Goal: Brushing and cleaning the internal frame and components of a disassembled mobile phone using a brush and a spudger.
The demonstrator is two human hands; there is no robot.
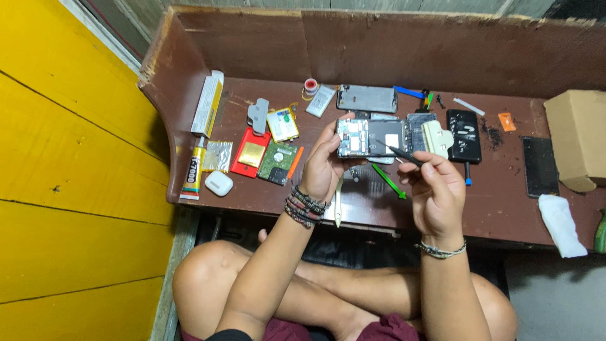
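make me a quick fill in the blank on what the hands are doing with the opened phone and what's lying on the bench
1. The left hand holds up an opened phone with its ____ cover removed.
2. The right hand holds thin black ____ whose tips point at the phone's insides.
3. Left of the white earbud case lies a tube of ____.
4. The cardboard box sits at the bench's ____ end.

Missing words: back; tweezers; glue; right

Opened phone [371, 137] held level above desk, circuitry exposed; thin black tweezers [396, 152] touching it.
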